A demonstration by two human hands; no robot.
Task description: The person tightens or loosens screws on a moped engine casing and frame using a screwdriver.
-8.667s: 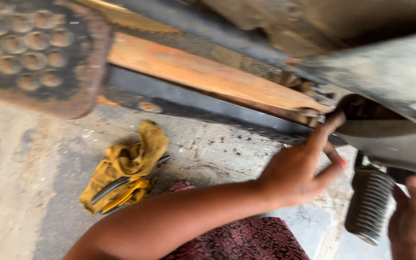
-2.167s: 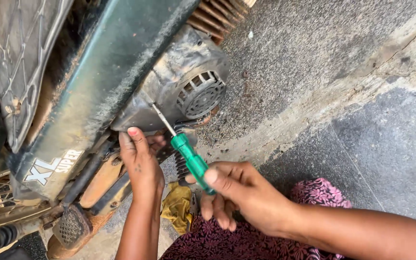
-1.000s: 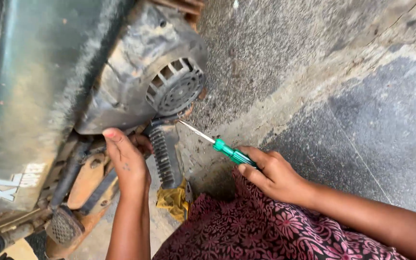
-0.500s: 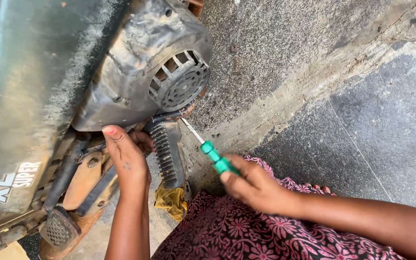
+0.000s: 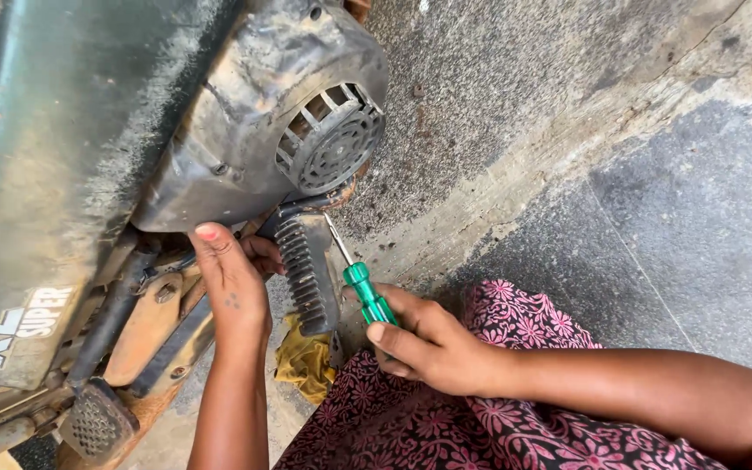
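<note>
Your right hand (image 5: 433,348) is closed around the green screwdriver (image 5: 367,294), tip aimed at 11 o'clock under the grey fan cover (image 5: 263,130). Your left hand (image 5: 232,283) has its fingers curled under that cover's edge; a slipping tip could jab them. White lettering sits on the dark panel (image 5: 10,318) at 9 o'clock.

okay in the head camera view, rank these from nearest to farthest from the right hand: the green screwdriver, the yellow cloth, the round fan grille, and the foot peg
1. Green screwdriver: held in the right hand, shaft angled up toward the engine.
2. Yellow cloth: just left of that hand, on the ground below the ribbed black part.
3. Round fan grille: above, on the grey engine cover.
4. Foot peg: far left, at the bottom edge.
</note>
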